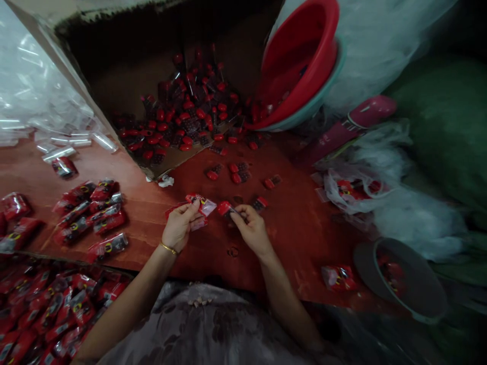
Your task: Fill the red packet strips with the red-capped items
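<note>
My left hand point(176, 229) is closed on a few small red-and-clear plastic packets point(205, 206), pinching them between thumb and fingers. Just across from their clear end, my right hand point(254, 232) grips a small red-capped item with a dark body point(225, 208); its exact kind is too blurred to tell. A narrow gap separates that item from the packets. Beyond my hands, several similar red-capped pieces point(240, 176) lie loose on the reddish table point(213, 261), and one more lies just behind my right fingers.
A cardboard box point(97, 121) on its side spills red-capped pieces. Filled packets point(108, 221) lie left, above a heap of more packets point(49, 304). Red basin point(330, 30), magenta bottle point(338, 134), plastic bag point(355, 195) and grey bucket point(422, 284) stand right.
</note>
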Demonstrator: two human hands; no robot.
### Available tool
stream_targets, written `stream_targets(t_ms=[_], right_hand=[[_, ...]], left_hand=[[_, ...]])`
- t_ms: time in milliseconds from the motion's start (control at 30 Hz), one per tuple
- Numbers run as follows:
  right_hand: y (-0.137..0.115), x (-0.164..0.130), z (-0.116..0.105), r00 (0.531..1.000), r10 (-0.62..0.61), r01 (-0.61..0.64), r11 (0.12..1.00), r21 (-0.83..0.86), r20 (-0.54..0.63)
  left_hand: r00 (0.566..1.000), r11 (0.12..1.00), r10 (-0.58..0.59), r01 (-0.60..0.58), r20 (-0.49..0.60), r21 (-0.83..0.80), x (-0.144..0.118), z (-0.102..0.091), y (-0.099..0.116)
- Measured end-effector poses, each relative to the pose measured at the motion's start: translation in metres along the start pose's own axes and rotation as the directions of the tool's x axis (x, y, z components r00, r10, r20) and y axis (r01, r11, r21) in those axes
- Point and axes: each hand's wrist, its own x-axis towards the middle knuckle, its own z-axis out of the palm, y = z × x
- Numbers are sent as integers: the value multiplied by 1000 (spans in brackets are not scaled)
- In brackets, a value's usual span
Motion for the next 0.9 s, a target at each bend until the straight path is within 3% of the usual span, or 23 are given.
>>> stream_targets(t_ms=[100, 267, 533, 767, 900], right_hand=[[-12, -16, -5, 980, 110, -157, 941, 300, 167], [-22, -27, -6, 939, 219, -306, 885, 350, 267], [-22, -25, -2, 960, 207, -255, 922, 291, 187], [-17, -27, 7, 938, 259, -332, 866, 374, 231], [-23, -29, 15, 964, 235, -266, 873, 408, 126]], left_hand=[[1000, 999, -16, 16, 3, 43, 0, 3, -2], [999, 993, 22, -26, 32, 112, -5, 8, -5], [997, 989, 46, -54, 59, 141, -8, 5, -3], [995, 995, 93, -95, 45, 40, -12, 12, -11], [991, 992, 124, -124, 47, 1, -13, 14, -18]])
